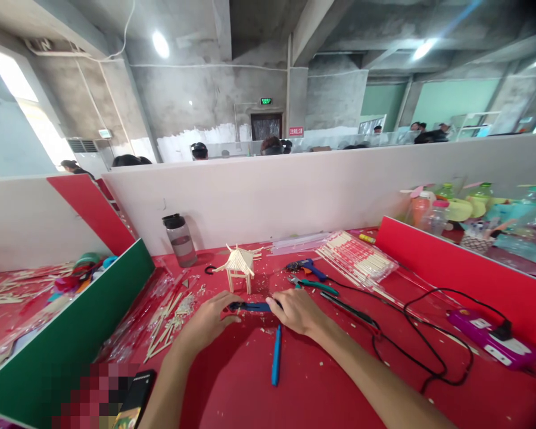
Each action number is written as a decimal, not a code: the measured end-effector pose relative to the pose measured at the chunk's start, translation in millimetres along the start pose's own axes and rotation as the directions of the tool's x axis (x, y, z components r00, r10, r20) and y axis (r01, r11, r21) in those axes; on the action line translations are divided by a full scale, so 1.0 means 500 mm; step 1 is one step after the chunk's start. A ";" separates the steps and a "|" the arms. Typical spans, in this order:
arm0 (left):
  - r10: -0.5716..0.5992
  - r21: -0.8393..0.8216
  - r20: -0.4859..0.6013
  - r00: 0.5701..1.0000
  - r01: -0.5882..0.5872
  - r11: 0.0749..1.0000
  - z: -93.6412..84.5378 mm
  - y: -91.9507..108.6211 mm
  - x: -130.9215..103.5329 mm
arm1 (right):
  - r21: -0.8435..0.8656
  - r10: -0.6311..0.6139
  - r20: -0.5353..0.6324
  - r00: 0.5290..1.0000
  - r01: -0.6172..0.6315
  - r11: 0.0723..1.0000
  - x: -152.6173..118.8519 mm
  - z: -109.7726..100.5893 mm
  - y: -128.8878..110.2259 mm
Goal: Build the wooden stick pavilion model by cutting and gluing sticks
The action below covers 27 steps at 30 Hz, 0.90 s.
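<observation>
A flat dark-blue tool (255,307) lies crosswise between my two hands, just in front of a small pavilion model made of thin wooden sticks (240,268). My right hand (295,310) is closed on the tool's right end, thumb and fingers pressed together. At its left end is my left hand (217,319), thumb and fingers apart, the fingertips touching or close to the tool's dark tip. A blue pen-like stick (276,356) rests on the red table (236,381) below the tool.
Green-handled pliers (315,286), a glue gun (307,268) and a dark long tool (348,308) lie right of the model. Bundled sticks (357,256), a purple power strip (491,339) and its cable are farther right. A bottle (181,241) stands back left; loose sticks (170,325) lie left.
</observation>
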State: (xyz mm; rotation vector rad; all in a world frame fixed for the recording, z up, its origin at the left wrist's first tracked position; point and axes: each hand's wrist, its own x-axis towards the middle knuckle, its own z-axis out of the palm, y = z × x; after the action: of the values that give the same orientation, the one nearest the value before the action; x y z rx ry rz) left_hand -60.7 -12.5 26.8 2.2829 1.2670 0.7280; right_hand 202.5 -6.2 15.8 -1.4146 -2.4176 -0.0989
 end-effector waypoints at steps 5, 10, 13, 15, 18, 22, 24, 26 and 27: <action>-0.141 -0.071 -0.170 0.975 0.131 0.989 0.013 0.005 -0.002 | -0.007 0.080 -0.033 0.996 -0.081 0.997 -0.001 -0.011 -0.001; -0.245 -0.186 -0.121 0.962 0.221 0.957 0.020 0.026 0.009 | 0.019 0.121 -0.065 0.990 -0.120 0.993 -0.003 -0.014 -0.002; -0.268 -0.272 -0.131 0.955 0.225 0.936 0.035 0.024 0.018 | 0.022 0.131 -0.067 0.989 -0.129 0.991 -0.004 -0.012 -0.005; -0.302 -0.320 -0.151 0.941 0.243 0.916 0.047 0.014 0.022 | 0.025 0.134 -0.071 0.988 -0.132 0.991 -0.004 -0.011 -0.007; -0.324 -0.355 -0.153 0.934 0.254 0.900 0.057 0.002 0.024 | 0.037 0.137 -0.067 0.988 -0.135 0.990 -0.004 -0.010 -0.010; -0.352 -0.377 -0.145 0.925 0.277 0.884 0.054 0.006 0.021 | 0.063 0.140 -0.045 0.989 -0.137 0.989 -0.005 -0.012 -0.012; -0.358 -0.375 -0.140 0.923 0.285 0.882 0.052 0.010 0.020 | 0.073 0.141 -0.033 0.989 -0.138 0.988 -0.005 -0.013 -0.011; -0.362 -0.378 -0.137 0.922 0.289 0.880 0.051 0.013 0.019 | 0.080 0.143 -0.022 0.989 -0.141 0.987 -0.005 -0.013 -0.011; -0.366 -0.382 -0.138 0.920 0.292 0.877 0.051 0.013 0.019 | 0.081 0.145 -0.018 0.989 -0.143 0.986 -0.005 -0.012 -0.011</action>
State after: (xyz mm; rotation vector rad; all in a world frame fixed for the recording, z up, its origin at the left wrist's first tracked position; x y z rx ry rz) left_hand -36.2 -10.2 13.5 1.6792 1.4370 0.9931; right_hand 200.6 -12.5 21.5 -1.5374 -2.2654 0.0146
